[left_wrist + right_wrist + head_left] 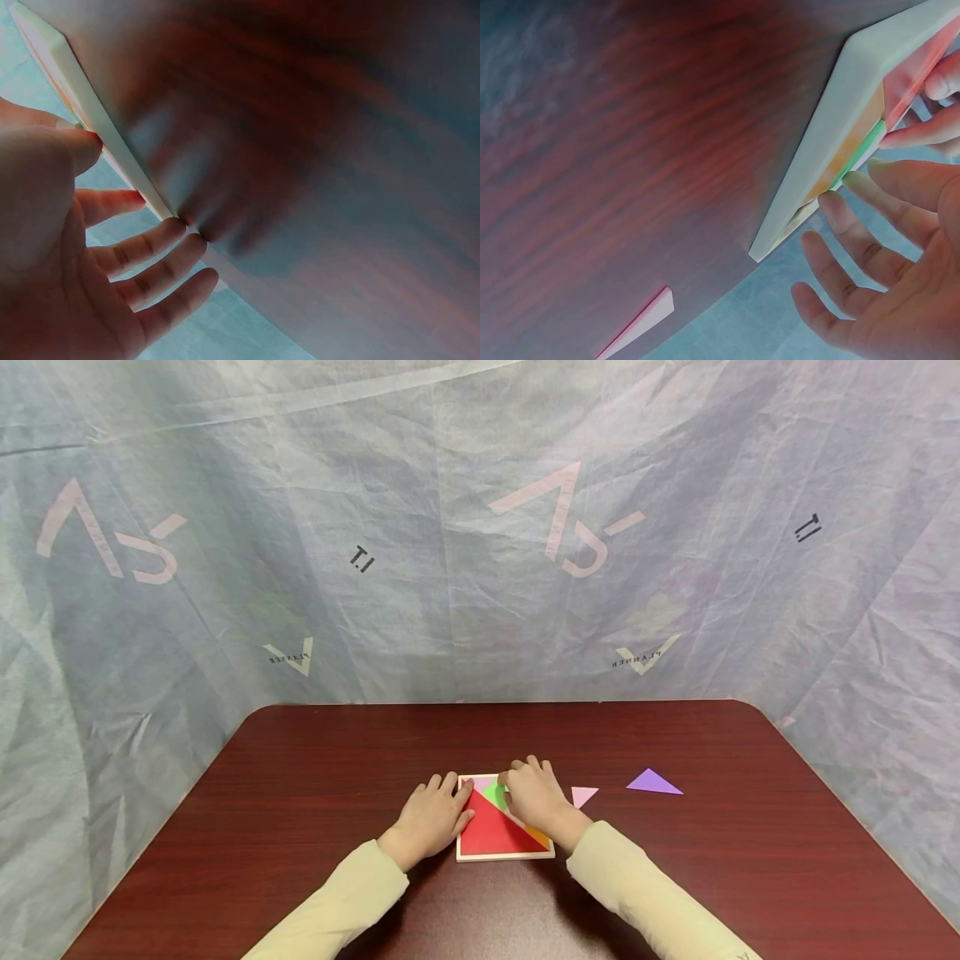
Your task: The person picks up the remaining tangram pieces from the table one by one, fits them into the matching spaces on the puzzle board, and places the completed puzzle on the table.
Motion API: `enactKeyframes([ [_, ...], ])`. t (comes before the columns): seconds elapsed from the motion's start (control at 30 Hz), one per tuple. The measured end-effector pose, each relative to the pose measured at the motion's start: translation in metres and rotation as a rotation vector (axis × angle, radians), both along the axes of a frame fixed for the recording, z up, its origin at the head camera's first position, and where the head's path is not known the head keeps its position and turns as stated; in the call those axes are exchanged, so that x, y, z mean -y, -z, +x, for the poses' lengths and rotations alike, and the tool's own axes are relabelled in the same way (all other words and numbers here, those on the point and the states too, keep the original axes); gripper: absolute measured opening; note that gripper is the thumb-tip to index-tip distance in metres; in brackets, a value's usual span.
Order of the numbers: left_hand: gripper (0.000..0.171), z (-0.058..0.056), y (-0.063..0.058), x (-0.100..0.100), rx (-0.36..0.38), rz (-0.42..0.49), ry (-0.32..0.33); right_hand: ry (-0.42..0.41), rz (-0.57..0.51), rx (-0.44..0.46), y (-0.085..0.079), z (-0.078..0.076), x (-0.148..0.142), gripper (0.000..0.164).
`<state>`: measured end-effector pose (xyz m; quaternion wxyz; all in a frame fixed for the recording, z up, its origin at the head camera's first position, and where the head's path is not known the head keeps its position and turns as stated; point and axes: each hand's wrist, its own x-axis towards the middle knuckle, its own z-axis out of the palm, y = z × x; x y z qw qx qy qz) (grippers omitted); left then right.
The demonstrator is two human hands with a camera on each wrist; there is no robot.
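Tray (506, 858), square, pale-rimmed: left hand (429, 818), fingers spread, touching it; right hand (536, 797), fingers apart, touching green piece (494, 794).

1. I see a square, pale-rimmed tray (506, 857) flat on the surface (337, 760).
2. A large red triangle (487, 831) fills its near-left half, long edge diagonal.
3. Beyond that edge I make out a pinkish piece (482, 783), a partly hidden green piece (496, 794) and an orange piece (538, 837).
4. To my right, outside, lie a small pink triangle (584, 796) and, farther, a purple triangle (655, 782).
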<state>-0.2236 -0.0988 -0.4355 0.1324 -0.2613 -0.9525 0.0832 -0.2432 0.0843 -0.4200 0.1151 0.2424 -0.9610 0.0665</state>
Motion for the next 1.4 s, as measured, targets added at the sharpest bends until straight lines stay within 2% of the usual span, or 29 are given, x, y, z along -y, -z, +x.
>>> enactKeyframes([
  [0.47,0.044,0.000,0.000,-0.001,0.008,-0.002,-0.006,0.008,-0.034,0.012,-0.001,-0.002,-0.008,0.020],
  [0.77,0.044,-0.001,0.001,-0.001,0.000,0.004,0.000,0.018,-0.059,-0.014,-0.002,-0.003,-0.020,0.015],
  [1.0,0.044,-0.001,0.001,0.000,-0.001,0.004,0.004,0.046,-0.067,0.007,-0.004,-0.002,-0.031,0.021],
  [1.23,0.045,-0.002,0.002,0.000,0.015,0.004,-0.004,0.071,-0.060,-0.032,-0.004,-0.001,-0.045,0.016],
  [1.4,0.045,-0.002,0.003,0.001,0.015,0.003,-0.002,0.105,-0.051,-0.007,-0.005,0.000,-0.056,0.018],
])
